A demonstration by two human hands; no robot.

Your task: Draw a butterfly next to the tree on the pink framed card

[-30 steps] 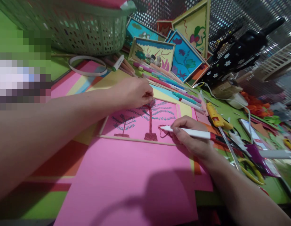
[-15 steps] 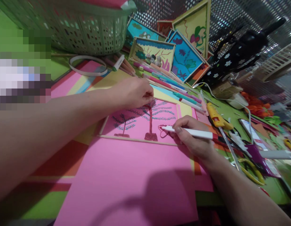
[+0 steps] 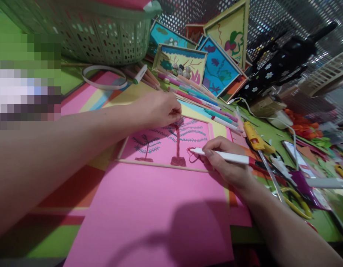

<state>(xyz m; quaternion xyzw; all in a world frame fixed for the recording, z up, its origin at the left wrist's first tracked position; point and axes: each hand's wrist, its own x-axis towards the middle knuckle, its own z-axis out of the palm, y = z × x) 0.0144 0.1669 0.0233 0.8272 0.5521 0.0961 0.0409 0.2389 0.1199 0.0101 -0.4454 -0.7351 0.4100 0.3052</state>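
Pink paper [image 3: 157, 200] lies before me, with a thin stick frame [image 3: 166, 165] bounding a drawing of two trees with brown trunks and teal branches. A white marker [image 3: 232, 157] with a red band is gripped in my right hand [image 3: 227, 159], at the drawing's right side. Its tip touches a small dark red outline [image 3: 190, 152], partly covered by the hand. At the frame's top edge rests my left hand [image 3: 160, 109], its fingers curled in; whatever they hold, if anything, is hidden.
Several markers [image 3: 199, 98] lie behind the drawing, near framed pictures [image 3: 220, 68] and a green basket [image 3: 105, 37]. A white ring [image 3: 105, 86] sits at the left. On the right are a yellow glue gun [image 3: 255, 136], yellow-handled scissors [image 3: 297, 204] and a phone [image 3: 297, 155].
Hardly anything differs. The marker and my right hand have shifted very slightly at the red outline; my left hand stays in place.
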